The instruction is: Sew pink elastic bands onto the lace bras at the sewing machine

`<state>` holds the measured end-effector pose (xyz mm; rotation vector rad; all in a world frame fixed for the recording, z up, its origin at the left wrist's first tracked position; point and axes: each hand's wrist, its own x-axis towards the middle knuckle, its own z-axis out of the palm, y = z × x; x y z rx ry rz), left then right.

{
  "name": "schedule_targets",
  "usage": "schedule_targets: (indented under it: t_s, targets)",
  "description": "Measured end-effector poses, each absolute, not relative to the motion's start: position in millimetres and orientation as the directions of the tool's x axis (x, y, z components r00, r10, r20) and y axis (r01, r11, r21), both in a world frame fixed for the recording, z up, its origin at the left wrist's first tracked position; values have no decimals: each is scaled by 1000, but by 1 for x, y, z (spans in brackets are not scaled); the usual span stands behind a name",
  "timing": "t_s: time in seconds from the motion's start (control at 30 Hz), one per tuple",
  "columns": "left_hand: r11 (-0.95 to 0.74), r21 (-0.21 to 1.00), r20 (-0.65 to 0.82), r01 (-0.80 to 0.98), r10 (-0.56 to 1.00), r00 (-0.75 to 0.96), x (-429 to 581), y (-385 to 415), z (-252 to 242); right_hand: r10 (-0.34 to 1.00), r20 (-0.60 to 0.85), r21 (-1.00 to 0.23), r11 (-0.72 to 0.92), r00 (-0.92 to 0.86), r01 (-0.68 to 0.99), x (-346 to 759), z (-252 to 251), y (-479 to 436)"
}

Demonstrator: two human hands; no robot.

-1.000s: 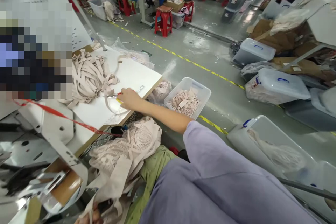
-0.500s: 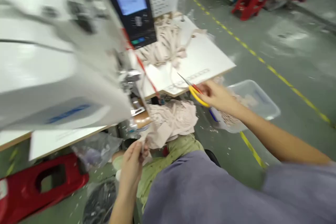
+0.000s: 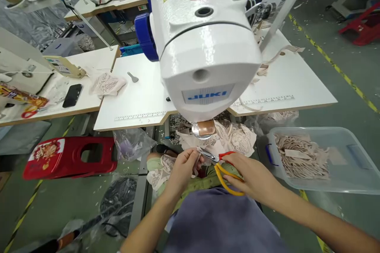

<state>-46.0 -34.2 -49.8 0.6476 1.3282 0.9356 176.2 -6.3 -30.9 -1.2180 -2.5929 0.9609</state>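
Observation:
In my right hand (image 3: 249,174) is a pair of scissors (image 3: 224,178) with red and yellow handles; the blades point left. Their tips meet the fingertips of my left hand (image 3: 185,168), which pinches a bit of pale pink lace fabric, mostly hidden by the fingers. More of the lace fabric (image 3: 237,136) lies over my lap, just below the sewing machine head (image 3: 208,67). Another lace piece (image 3: 158,176) hangs over my left thigh.
A clear plastic bin (image 3: 350,158) of beige straps stands at the right. A red stool (image 3: 69,158) is on the floor to the left. On the left table lie a black phone (image 3: 72,95) and a lace bundle (image 3: 108,84). The white tabletop (image 3: 136,95) edges the machine.
My right hand has brought the scissors from above the table edge down to my left hand. The view has swung left, so the machine now sits in the middle.

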Motion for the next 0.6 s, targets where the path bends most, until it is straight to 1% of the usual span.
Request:
schedule_targets:
  t_s: [0.07,0.17,0.27,0.33,0.4,0.5,0.6]
  targets:
    - [511,841,-522,-178,853,-17,-49,-35,-48,710,-191,-617,451,-678,646,177,-30,-4]
    - [533,822,-542,-201,841,12,-54,-37,-46,724,-258,-659,353,-640,664,184,-25,-5]
    - [523,781,-542,-341,839,46,-59,-38,-46,772,-266,-682,272,-578,678,188,-20,-9]
    - [511,752,-548,-417,836,36,-61,-38,-48,781,-265,-690,257,-566,677,187,-17,-11]
    - [502,738,-562,-450,827,0,-62,-38,-49,773,-269,-693,260,-575,673,182,-15,-13]
    - [484,751,-557,-449,829,-39,-64,-39,-51,758,-279,-698,261,-589,667,171,-17,-13]
    - [458,809,-511,-369,858,-56,-65,-40,-52,749,-268,-703,278,-606,654,160,-23,-9]
